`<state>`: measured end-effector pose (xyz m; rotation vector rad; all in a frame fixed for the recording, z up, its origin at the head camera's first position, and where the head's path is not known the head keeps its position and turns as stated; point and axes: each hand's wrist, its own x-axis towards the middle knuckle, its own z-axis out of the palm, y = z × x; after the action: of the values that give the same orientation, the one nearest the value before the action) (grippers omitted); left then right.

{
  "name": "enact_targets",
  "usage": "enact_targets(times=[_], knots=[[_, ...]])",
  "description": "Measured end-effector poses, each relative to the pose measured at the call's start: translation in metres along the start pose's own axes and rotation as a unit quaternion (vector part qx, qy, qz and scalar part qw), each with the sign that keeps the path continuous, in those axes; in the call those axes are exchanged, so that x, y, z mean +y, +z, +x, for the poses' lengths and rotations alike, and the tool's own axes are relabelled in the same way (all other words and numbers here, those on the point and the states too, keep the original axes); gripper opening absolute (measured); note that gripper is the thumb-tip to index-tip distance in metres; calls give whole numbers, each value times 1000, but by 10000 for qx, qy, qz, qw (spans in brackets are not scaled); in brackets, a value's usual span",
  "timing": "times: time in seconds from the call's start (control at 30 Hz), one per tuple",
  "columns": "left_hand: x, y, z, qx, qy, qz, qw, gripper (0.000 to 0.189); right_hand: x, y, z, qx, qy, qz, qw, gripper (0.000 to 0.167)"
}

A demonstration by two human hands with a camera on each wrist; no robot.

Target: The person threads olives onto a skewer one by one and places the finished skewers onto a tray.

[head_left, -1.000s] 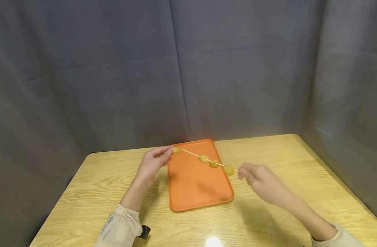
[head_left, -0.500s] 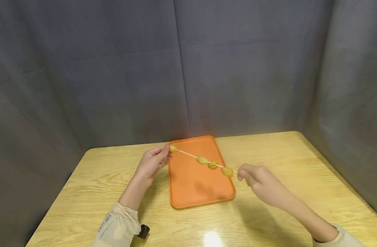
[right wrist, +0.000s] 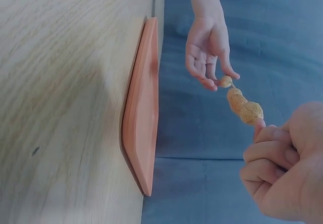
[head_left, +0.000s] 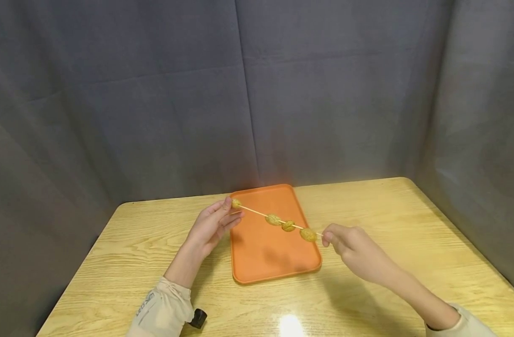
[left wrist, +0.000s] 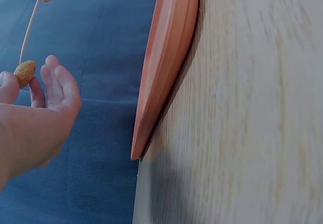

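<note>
A thin wooden skewer point(head_left: 253, 211) slants down to the right above the orange tray point(head_left: 261, 255). Several rough golden-brown balls are threaded on it: three sit toward the right end, and one end ball point(left wrist: 24, 73) is at the left tip. Thumb and fingers of my left hand point(head_left: 207, 225) pinch that end ball, while its other fingers extend over the tray. My right hand point(head_left: 358, 250) grips the skewer's right end just beyond the largest-looking ball point(head_left: 308, 235); in the right wrist view its fingers are curled in. The skewer's gripped end is hidden inside that hand.
The tray lies on a light wood table point(head_left: 147, 243) whose back edge meets a grey curtain point(head_left: 177, 117). More curtain hangs at both sides. A small black object point(head_left: 198, 318) shows beside the left sleeve point(head_left: 162, 309).
The left hand's lower fingers have straightened out over the tray. The skewer and balls have shifted slightly left. The right hand keeps its grip with hardly any motion.
</note>
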<state>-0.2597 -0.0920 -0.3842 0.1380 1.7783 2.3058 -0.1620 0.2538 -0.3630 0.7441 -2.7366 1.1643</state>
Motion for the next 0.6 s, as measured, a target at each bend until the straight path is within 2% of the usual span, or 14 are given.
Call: enact_targets(times=[0.1, 0.33, 0.6], knots=[[1, -1, 0, -177, -9, -228, 9996, 33, 1, 0, 0, 24, 36, -2, 10000, 23], [1, 0, -1, -167, -112, -519, 9985, 29, 3, 1, 1, 9, 147, 31, 9999, 23], [1, -2, -1, -407, -170, -904, 9949, 27, 5, 3, 2, 22, 178, 33, 9998, 24]])
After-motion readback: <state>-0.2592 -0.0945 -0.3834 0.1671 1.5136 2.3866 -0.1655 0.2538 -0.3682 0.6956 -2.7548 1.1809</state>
